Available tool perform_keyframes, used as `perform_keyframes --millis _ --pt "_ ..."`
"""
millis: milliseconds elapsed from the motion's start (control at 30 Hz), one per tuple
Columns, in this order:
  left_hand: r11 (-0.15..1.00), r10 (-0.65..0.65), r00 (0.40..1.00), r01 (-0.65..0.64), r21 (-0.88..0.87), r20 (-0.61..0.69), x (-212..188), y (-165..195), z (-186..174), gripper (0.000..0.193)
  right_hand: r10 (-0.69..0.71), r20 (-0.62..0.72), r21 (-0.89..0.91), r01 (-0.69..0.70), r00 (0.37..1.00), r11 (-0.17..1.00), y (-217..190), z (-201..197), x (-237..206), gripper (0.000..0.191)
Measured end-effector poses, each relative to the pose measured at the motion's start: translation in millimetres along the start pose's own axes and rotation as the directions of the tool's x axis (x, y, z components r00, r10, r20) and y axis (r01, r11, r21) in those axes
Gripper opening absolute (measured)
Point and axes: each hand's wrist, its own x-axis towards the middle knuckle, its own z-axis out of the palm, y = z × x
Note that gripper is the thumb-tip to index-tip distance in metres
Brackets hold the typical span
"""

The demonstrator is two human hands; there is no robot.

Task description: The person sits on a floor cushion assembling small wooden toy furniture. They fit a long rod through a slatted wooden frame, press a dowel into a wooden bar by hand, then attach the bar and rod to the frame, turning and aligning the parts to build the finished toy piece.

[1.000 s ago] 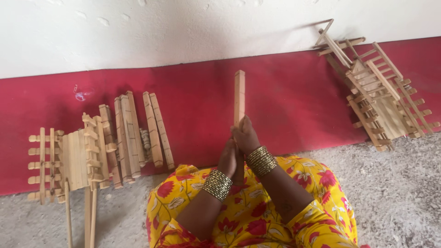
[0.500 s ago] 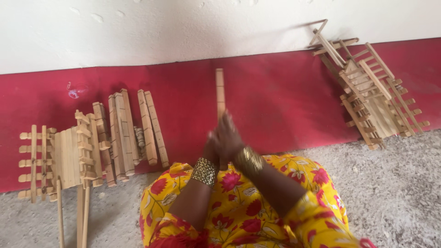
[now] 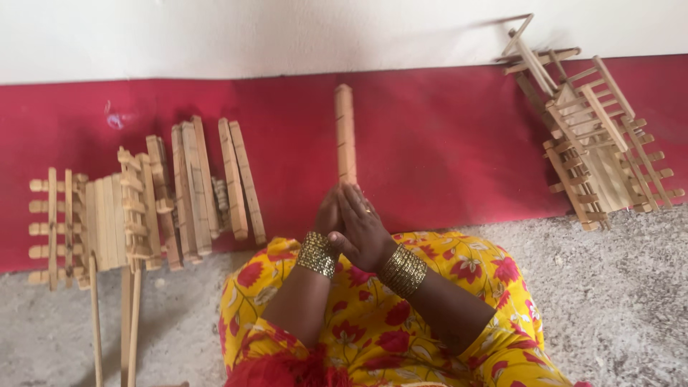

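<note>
Wooden and pale, a long slat (image 3: 345, 132) stands upright between the person's two hands, its lower end pinched where the palms meet and its top rising against the red band (image 3: 430, 129) painted along the base of the white wall (image 3: 287, 32). Her left hand (image 3: 331, 213) and right hand (image 3: 367, 229) press together around it, fingers closed, each wrist ringed with gold bangles (image 3: 403, 271). She sits on the grey floor (image 3: 623, 301) in a yellow flowered dress (image 3: 358, 330). To her left, loose slats and small ladder-like frames (image 3: 143, 201) lean against the wall; to her right, well apart, a heap of finished frames (image 3: 598, 136) is stacked.
</note>
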Motion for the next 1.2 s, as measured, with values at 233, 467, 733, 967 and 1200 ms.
perform_keyframes --millis 233,467,733,967,1200 --pt "0.912 0.114 0.985 -0.155 0.379 0.129 -8 -1 19 0.055 0.265 0.079 -0.011 -0.265 0.961 0.964 24 -21 46 0.093" --pt "0.933 -0.208 0.955 0.259 0.249 -0.213 -2 2 13 0.045 0.261 0.071 0.011 -0.262 0.963 0.965 19 -15 58 0.087" --pt "0.992 -0.120 0.986 0.114 -0.056 -0.118 5 -5 2 0.036 0.055 0.028 -0.018 -0.055 0.998 0.998 -9 -1 -13 0.103" --pt "0.442 0.084 0.995 -0.090 0.892 0.059 -1 -21 14 0.040 0.416 0.021 -0.008 -0.416 0.909 0.909 38 -13 68 0.093" --pt "0.887 -0.019 0.985 0.095 0.451 -0.171 0 -16 8 0.047 0.196 0.056 -0.385 -0.160 0.979 0.909 62 4 90 0.082"
